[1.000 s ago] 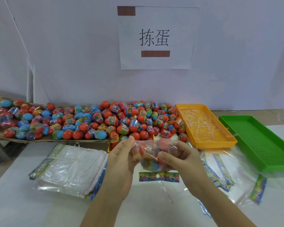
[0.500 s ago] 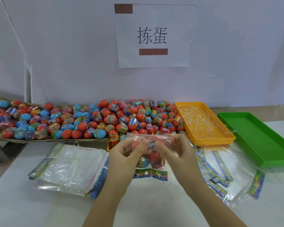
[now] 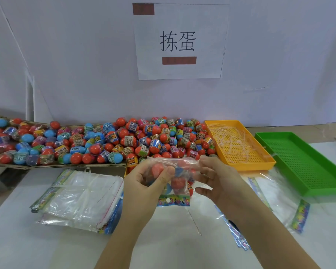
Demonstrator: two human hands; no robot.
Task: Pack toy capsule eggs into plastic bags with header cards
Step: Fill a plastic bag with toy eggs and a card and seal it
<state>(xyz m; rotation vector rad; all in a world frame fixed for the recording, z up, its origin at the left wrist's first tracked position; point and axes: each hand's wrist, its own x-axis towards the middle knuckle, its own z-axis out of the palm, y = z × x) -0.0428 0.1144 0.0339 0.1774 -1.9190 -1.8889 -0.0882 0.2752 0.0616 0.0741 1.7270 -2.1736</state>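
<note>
A person's two bare hands hold a clear plastic bag (image 3: 179, 165) of toy capsule eggs between them, raised above a white table (image 3: 47, 249). The left hand (image 3: 144, 183) grips the bag's left side, thumb pressed across the front and fingers curled underneath. The right hand (image 3: 219, 181) grips the right end, fingers curled over the top edge and thumb below. Orange-red and blue eggs show through the plastic. The bag's colourful header card (image 3: 173, 200) hangs at its lower edge, nearest the person, between the two wrists.

Just behind the hands, a large pile of loose capsule eggs (image 3: 124, 140), mostly orange-red and blue with printed wrappers, spreads across a cardboard sheet (image 3: 17, 166) along the wall. To the left of the left hand lies a stack of unfilled bags (image 3: 80, 199). To the right sit an orange perforated tray (image 3: 239, 146) with thin clear strands in it, then a green perforated tray (image 3: 303, 162). More loose bags (image 3: 275, 195) lie beside the right forearm. A paper sign (image 3: 180, 41) with Chinese characters hangs on the wall.
</note>
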